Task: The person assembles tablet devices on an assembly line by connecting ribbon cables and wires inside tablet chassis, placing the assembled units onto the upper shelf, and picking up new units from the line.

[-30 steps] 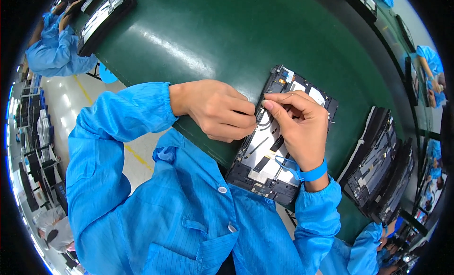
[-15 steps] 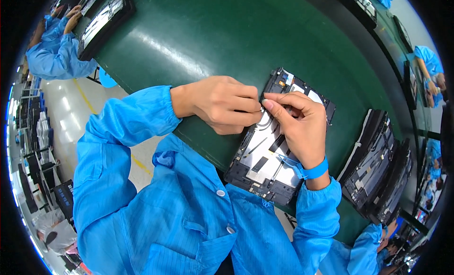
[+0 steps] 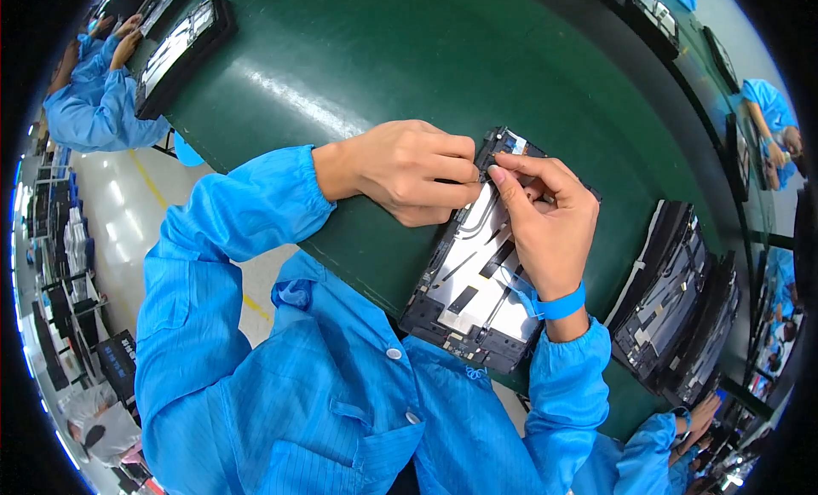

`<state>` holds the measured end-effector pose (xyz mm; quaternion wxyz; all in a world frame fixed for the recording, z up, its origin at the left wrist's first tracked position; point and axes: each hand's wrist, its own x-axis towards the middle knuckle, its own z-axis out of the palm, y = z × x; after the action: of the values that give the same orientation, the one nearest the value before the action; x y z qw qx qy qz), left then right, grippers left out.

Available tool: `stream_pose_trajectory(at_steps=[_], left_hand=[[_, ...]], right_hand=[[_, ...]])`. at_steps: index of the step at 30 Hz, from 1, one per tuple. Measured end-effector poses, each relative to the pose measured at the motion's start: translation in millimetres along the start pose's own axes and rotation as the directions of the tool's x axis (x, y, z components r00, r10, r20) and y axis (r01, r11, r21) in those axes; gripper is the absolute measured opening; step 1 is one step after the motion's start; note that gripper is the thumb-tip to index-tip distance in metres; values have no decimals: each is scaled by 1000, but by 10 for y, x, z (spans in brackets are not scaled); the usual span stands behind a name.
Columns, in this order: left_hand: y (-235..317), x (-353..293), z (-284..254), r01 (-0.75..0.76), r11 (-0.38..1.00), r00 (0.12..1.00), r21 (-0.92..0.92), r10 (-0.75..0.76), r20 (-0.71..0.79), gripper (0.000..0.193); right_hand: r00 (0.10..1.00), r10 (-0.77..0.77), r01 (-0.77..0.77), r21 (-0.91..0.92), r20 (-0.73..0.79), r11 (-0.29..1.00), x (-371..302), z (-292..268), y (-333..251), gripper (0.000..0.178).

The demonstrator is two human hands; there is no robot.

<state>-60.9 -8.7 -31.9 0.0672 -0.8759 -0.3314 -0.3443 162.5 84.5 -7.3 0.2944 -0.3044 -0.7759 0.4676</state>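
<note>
In front of me an opened flat electronic device (image 3: 481, 320) lies at a slant on the green table. Its black frame surrounds white panels, with thin dark cables across them. My left hand (image 3: 409, 175) is closed at the device's left edge, near its far end, with fingertips pinched together. Just beside those fingertips, my right hand (image 3: 554, 227) pinches thumb against forefinger over the same edge. What either pinch holds is too small or hidden to name. A blue strap (image 3: 562, 305) circles my right wrist, and its thin cord hangs over the white panel.
Similar opened devices (image 3: 660, 303) lean together at the right of the green table (image 3: 409, 60). Another device (image 3: 179, 56) rests at the far left edge, near a person in blue sleeves (image 3: 98, 112). At lower right, another person's hand (image 3: 703, 414) shows. A dark rail runs along the right side.
Both my hands have shifted slightly toward the device's far end along its left edge, still pinched. The view has moved a little. The other person's hand at lower right has come into clearer sight.
</note>
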Motion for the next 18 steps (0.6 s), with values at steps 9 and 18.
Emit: stream_pose_trajectory(at_steps=[9,18], left_hand=[[29,-9,37,24,995,999,94,-27,29,33],[-221,36,92,-197,975,980,99,194,35,26]], right_hand=[[982,183,-186,90,36,978,66,-13,50,16],[976,218,-218,167,16,962,43,-42,107,14]])
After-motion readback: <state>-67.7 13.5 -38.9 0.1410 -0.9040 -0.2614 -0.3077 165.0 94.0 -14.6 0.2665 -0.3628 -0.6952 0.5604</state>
